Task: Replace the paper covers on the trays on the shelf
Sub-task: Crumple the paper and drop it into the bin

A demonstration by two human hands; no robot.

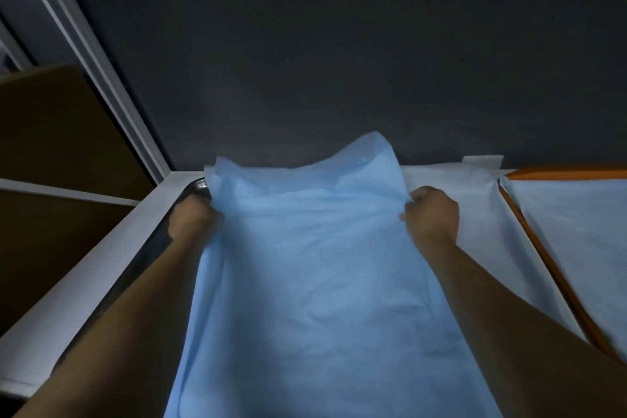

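Gripping a blue sheet (315, 265) by its two far sides, a person spreads it over a metal tray (198, 185) at the centre of the frame, seen from the head camera. The left hand (191, 217), at centre left, is closed on the sheet's left edge just beside the tray's far left corner, the only bright part of the rim that shows. The right hand (432, 214), at centre right, pinches the right edge between thumb and curled fingers. Both forearms run up from the lower corners of the frame.

The sheet's far end stands humped and loose against the dark wall (339, 44), not yet lying flat. To its right a white sheet (468, 200) lies under or beside it; which, the view does not settle. At far right an orange tray (529, 214) already carries a pale cover (576, 231). A white shelf edge (101, 248) runs along the left, with brown board (51, 132) beyond it at upper left.

The step in hand looks to be laying a fresh cover on the left tray. The next move likely calls for drawing the far end down and back, squaring it to the rim, then smoothing out the hump without tearing the thin paper.
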